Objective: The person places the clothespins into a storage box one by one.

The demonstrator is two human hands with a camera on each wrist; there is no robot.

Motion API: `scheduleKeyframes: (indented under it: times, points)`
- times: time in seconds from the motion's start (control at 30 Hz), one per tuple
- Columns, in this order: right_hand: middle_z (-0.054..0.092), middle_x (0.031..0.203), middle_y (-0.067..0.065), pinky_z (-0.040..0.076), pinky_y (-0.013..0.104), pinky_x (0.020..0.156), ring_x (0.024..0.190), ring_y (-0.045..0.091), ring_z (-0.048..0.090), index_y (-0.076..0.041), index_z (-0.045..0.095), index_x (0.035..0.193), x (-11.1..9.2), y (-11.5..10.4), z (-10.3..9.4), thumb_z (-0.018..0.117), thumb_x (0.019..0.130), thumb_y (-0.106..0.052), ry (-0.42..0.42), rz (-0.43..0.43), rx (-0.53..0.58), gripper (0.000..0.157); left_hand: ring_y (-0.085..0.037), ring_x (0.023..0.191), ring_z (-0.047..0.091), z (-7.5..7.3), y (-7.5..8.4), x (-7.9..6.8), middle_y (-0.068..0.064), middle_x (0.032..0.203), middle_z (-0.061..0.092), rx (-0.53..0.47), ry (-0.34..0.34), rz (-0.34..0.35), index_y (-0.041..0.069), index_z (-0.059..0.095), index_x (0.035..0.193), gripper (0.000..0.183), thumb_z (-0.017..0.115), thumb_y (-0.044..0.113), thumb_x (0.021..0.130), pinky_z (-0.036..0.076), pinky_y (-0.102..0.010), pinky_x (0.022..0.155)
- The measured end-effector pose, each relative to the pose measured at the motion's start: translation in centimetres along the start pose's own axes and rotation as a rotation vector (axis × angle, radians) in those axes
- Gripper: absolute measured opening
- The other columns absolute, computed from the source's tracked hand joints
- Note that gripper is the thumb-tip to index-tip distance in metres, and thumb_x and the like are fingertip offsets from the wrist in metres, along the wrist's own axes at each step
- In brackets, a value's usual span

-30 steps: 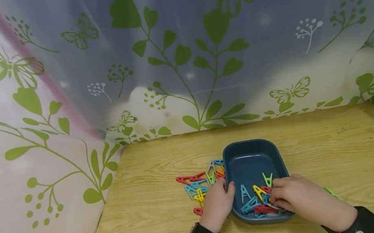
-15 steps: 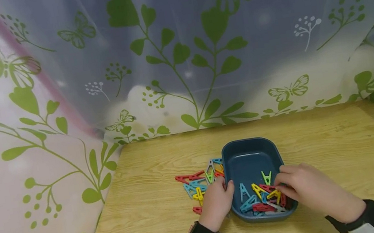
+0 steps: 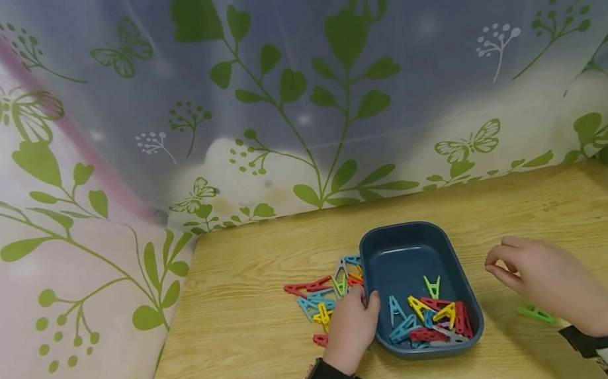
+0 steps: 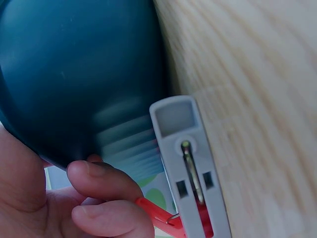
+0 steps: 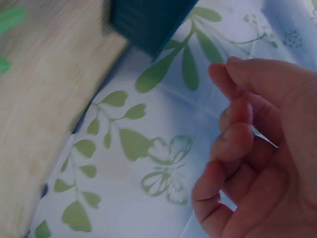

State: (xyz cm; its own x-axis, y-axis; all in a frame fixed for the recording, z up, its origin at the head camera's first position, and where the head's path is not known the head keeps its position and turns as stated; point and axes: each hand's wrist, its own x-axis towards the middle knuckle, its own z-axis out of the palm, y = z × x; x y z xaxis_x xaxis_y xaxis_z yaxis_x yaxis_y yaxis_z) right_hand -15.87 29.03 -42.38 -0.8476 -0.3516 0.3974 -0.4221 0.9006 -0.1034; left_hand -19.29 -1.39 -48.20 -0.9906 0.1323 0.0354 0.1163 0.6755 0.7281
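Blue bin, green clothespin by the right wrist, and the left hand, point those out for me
Blue bin (image 3: 407, 266), head view: bare inner floor.
Green clothespin (image 3: 534, 314), head view: middle of its body.
Left hand (image 3: 353, 330), head view: back of the hand.

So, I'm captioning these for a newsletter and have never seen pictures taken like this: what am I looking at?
There is no machine here, just a person's left hand and right hand, both bare. The wide view comes from a camera worn on the head; the two close views come from cameras worn on the wrists.

On the wooden table stands a dark blue tub with colourful clips inside, towards its near end. Loose clips lie to its left, and a green clip lies to its right. Behind hangs a patterned sheet.

The left hand grips the tub's rim; the right hand holds nothing, its fingers loosely curled.
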Motion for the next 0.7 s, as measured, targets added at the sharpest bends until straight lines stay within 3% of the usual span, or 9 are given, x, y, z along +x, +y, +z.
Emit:
scheduleKeyframes:
  times: [0.17,0.43,0.7]
  points:
    - [0.047,0.070,-0.009,0.032,0.024,0.053,0.058,0.004,0.037,-0.015,0.074,0.087,-1.1,1.4,0.5,0.083,0.086,-0.016,-0.114,0.092,-0.009,0.009,-0.013,0.049,0.042,0.0,0.1,0.0,0.003,0.061,0.040,-0.007,-0.006,-0.014,0.012,0.052,0.078,0.032,0.061,0.028,0.104,0.030,-0.025,0.047]
    - [0.053,0.070,-0.005,0.036,0.028,0.053,0.059,0.009,0.045,-0.009,0.073,0.086,-1.8,3.5,2.0,0.078,0.090,-0.018,-0.332,0.230,0.015,0.011,-0.014,0.050,0.044,0.0,0.1,0.0,0.002,0.062,0.041,-0.015,-0.016,-0.033,0.012,0.054,0.079,0.031,0.060,0.029,0.104,0.031,-0.025,0.048]
    - [0.063,0.074,-0.005,0.045,0.033,0.058,0.063,0.009,0.051,-0.010,0.071,0.084,-2.2,4.7,2.8,0.075,0.093,-0.025,-0.464,0.261,0.040,0.018,-0.015,0.050,0.044,0.0,0.3,-0.1,0.001,0.062,0.040,-0.020,-0.022,-0.046,0.012,0.053,0.079,0.032,0.061,0.029,0.104,0.031,-0.026,0.048]
